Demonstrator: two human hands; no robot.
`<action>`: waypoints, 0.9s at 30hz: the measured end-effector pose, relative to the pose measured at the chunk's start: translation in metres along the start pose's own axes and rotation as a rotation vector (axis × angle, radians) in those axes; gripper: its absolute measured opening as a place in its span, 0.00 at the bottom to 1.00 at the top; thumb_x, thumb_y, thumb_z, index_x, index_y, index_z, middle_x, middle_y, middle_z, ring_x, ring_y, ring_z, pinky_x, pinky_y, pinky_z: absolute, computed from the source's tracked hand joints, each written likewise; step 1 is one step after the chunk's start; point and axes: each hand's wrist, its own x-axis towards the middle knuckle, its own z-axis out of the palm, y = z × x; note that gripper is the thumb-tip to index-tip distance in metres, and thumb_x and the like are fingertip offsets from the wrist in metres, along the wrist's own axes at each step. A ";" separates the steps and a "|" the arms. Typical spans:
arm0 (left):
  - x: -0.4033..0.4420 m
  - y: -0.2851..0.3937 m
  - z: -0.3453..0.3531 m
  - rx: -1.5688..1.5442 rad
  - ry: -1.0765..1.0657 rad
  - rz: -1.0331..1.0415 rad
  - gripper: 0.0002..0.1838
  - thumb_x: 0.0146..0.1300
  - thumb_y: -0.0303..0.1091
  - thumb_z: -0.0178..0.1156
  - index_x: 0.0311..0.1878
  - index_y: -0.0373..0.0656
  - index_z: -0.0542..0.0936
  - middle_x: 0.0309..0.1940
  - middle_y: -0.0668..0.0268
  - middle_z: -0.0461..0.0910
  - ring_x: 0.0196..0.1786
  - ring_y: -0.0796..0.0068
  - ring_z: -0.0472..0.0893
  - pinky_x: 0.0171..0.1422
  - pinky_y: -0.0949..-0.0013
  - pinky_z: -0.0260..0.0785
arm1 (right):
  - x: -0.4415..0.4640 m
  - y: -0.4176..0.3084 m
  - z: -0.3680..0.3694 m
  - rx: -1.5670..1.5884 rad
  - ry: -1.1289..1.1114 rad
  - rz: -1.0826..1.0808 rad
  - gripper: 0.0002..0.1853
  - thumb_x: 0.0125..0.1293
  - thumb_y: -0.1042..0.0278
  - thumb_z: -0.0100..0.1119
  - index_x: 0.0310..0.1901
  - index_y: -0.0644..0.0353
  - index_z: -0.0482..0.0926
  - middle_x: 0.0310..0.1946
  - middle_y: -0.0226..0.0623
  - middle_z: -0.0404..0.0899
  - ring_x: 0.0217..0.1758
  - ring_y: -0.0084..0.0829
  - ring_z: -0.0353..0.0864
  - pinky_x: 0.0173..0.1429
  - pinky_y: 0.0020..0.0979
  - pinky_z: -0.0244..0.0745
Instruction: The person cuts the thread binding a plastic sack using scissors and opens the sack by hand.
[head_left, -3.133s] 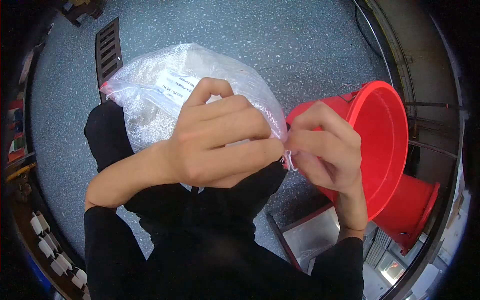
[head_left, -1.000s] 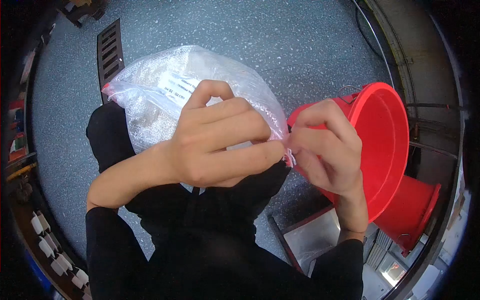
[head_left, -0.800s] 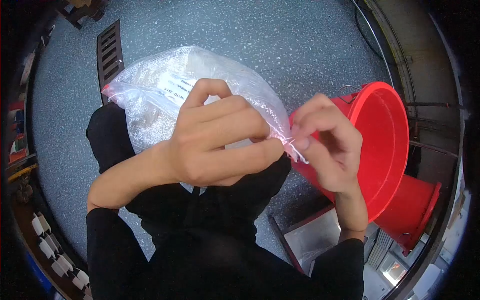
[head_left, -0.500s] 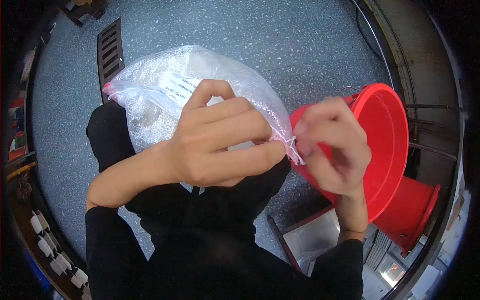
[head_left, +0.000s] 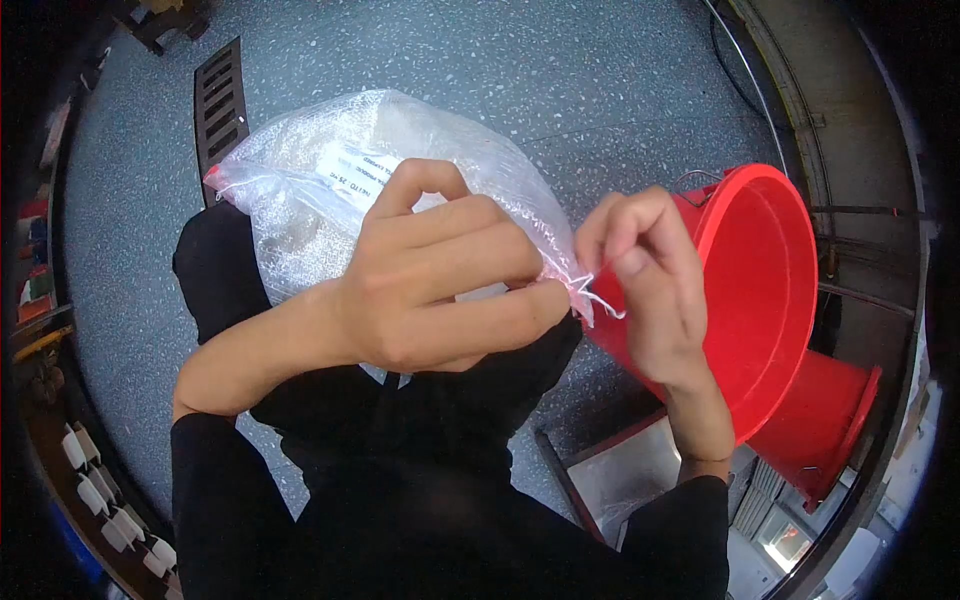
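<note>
A translucent white woven plastic sack (head_left: pixel 300 235) with a printed label (head_left: pixel 350 180) lies against my black-clothed legs. My left hand (head_left: pixel 440 285) is closed on its right-hand corner, thumb and fingers pinching the gathered pinkish edge. From that corner, loose white stitching thread (head_left: pixel 605 303) sticks out. Just right of the corner, my right hand (head_left: pixel 655 280) is pinched, thumb against fingertips, apparently on a strand of the thread; the strand inside the pinch is barely visible. The sack's stitched seam runs up along its right side. Its contents cannot be made out.
A large red bucket (head_left: pixel 735 195) stands tilted right beside my right hand, with another red bucket (head_left: pixel 830 425) beyond it. Below is a metal surface (head_left: pixel 630 475). A drain grate (head_left: pixel 222 105) is set in the speckled floor (head_left: pixel 600 70) at upper left.
My right hand has shifted slightly up, and its fingers are now more upright. The loose thread spreads farther to the right. My left hand and the sack have stayed put.
</note>
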 end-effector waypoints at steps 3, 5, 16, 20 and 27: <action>0.000 0.000 0.001 -0.007 0.020 -0.012 0.07 0.49 0.31 0.68 0.33 0.49 0.84 0.28 0.74 0.78 0.27 0.79 0.76 0.44 0.69 0.60 | 0.004 -0.004 -0.011 -0.227 -0.071 -0.149 0.07 0.69 0.76 0.54 0.47 0.63 0.71 0.36 0.39 0.75 0.40 0.29 0.76 0.49 0.30 0.72; 0.000 -0.001 -0.002 -0.016 -0.020 -0.003 0.11 0.47 0.28 0.70 0.36 0.50 0.84 0.29 0.74 0.79 0.29 0.77 0.78 0.44 0.68 0.60 | 0.009 -0.008 -0.013 -0.439 -0.128 -0.321 0.09 0.66 0.76 0.58 0.47 0.63 0.75 0.36 0.39 0.76 0.39 0.31 0.77 0.46 0.31 0.73; -0.002 -0.001 -0.003 -0.007 -0.043 0.000 0.12 0.46 0.28 0.71 0.37 0.50 0.85 0.31 0.74 0.80 0.31 0.76 0.79 0.44 0.68 0.60 | 0.011 -0.012 -0.012 -0.817 -0.179 -0.566 0.11 0.53 0.79 0.68 0.40 0.59 0.84 0.36 0.36 0.79 0.35 0.33 0.78 0.39 0.31 0.71; -0.001 -0.001 -0.005 0.002 -0.067 0.036 0.11 0.48 0.29 0.70 0.38 0.51 0.85 0.32 0.75 0.80 0.32 0.78 0.80 0.45 0.68 0.60 | 0.007 -0.003 -0.006 -0.381 -0.144 -0.286 0.04 0.62 0.80 0.63 0.38 0.61 0.81 0.37 0.35 0.78 0.38 0.31 0.77 0.43 0.30 0.70; -0.001 0.000 -0.004 0.016 -0.062 0.032 0.10 0.51 0.31 0.70 0.38 0.51 0.85 0.31 0.76 0.80 0.33 0.79 0.80 0.45 0.67 0.60 | 0.001 0.011 -0.001 0.401 -0.076 0.157 0.04 0.70 0.73 0.53 0.43 0.61 0.72 0.39 0.32 0.73 0.43 0.25 0.73 0.49 0.27 0.68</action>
